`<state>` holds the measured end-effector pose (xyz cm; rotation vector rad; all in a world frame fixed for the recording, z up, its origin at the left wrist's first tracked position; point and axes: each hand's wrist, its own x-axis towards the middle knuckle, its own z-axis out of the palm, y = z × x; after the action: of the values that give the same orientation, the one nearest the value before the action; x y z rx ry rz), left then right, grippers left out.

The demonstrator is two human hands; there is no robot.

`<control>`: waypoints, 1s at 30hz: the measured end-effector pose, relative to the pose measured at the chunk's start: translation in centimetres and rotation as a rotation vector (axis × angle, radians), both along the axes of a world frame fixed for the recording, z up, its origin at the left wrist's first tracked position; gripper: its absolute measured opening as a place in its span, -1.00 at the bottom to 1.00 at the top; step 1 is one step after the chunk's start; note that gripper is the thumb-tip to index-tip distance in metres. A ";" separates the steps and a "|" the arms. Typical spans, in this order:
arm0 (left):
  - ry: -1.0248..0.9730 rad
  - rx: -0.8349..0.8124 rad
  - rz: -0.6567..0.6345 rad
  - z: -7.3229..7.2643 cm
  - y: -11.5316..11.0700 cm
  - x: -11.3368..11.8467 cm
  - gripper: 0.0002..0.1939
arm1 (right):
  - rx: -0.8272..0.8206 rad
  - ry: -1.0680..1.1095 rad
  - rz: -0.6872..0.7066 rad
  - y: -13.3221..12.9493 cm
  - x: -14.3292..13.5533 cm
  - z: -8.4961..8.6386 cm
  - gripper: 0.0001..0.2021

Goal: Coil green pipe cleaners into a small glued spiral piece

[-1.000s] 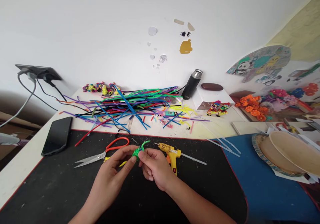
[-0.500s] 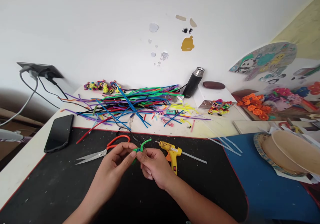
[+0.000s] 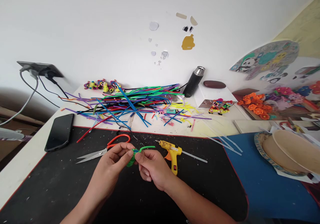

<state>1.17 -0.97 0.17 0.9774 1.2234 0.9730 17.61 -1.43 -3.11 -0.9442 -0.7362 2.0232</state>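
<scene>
Head view: left hand (image 3: 113,162) and right hand (image 3: 152,167) both pinch a small green pipe-cleaner piece (image 3: 133,154) above the black mat (image 3: 50,184), its body partly coiled and one tail (image 3: 147,147) left straight, so shaping looks unfinished; scissors (image 3: 100,152) and glue gun (image 3: 171,150) lie just beside, unheld.

Left hand (image 3: 113,162) and right hand (image 3: 152,167) meet, fingertips pinched.
</scene>
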 end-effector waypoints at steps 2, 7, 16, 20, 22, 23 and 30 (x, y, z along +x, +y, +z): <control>-0.034 -0.013 -0.005 0.0 0.0 0.0 -0.64 | -0.009 0.014 -0.002 0.0 0.0 0.1 -0.40; -0.007 -0.006 0.025 0.0 -0.2 -0.4 -0.62 | -0.015 0.010 -0.014 -0.1 -0.1 0.1 -0.41; 0.369 0.146 0.217 0.8 1.3 -5.4 -0.52 | 0.118 -0.226 0.145 -0.4 -0.7 -0.2 -0.45; 0.323 0.142 0.283 0.7 2.2 -7.5 -0.56 | 0.338 -0.549 0.212 0.0 -1.6 0.5 -0.68; 0.259 0.135 0.299 0.4 2.4 -8.1 -0.57 | 0.510 -0.751 0.254 0.6 -2.2 1.1 -0.80; 0.233 0.131 0.305 0.2 2.3 -8.3 -0.57 | 0.611 -0.844 0.284 0.9 -2.5 1.4 -0.84; 0.131 0.113 0.310 -1.1 1.8 -9.5 -0.58 | 1.177 -1.248 0.446 4.6 -4.8 2.9 -0.68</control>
<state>-8.30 0.85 -0.92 0.9687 1.4728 1.2472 12.77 3.19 -0.23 -1.2052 -2.5508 0.6611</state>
